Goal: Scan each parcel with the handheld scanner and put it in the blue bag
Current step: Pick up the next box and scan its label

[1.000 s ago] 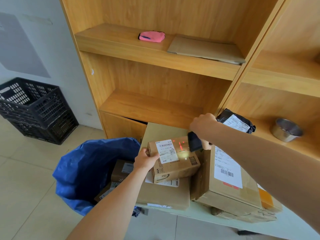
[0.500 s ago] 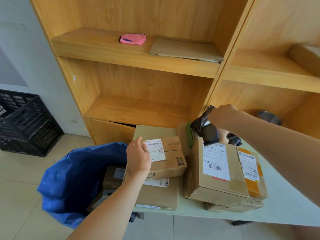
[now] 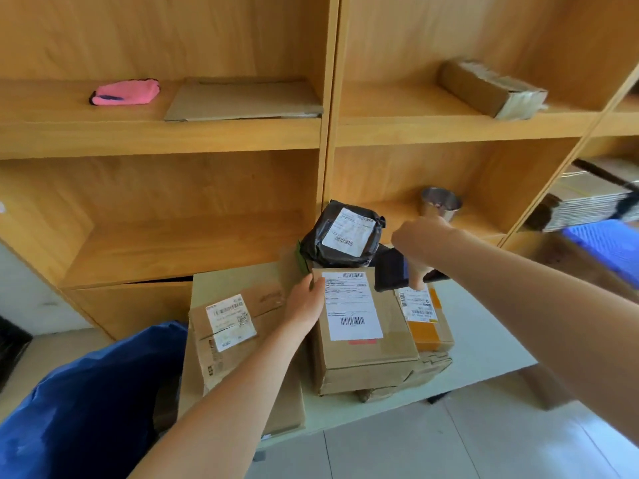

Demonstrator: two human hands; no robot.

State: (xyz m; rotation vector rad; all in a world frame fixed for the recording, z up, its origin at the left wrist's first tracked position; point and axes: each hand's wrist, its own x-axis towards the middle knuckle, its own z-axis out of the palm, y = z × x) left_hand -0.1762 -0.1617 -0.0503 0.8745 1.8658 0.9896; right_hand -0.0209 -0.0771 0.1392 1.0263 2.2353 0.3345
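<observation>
Head view: left hand (image 3: 304, 302) has left the scanned box (image 3: 230, 326) for the next parcel (image 3: 359, 337), fingers flat; right hand (image 3: 420, 242) grips the scanner (image 3: 390, 271).

A black handheld scanner (image 3: 392, 269) is gripped above the parcels. The large labelled cardboard box (image 3: 363, 354) lies flat on the table, a black poly mailer (image 3: 345, 236) behind it, an orange-taped box (image 3: 427, 323) at its right, a smaller labelled box (image 3: 235, 326) at its left beside the open blue bag (image 3: 86, 402)
</observation>
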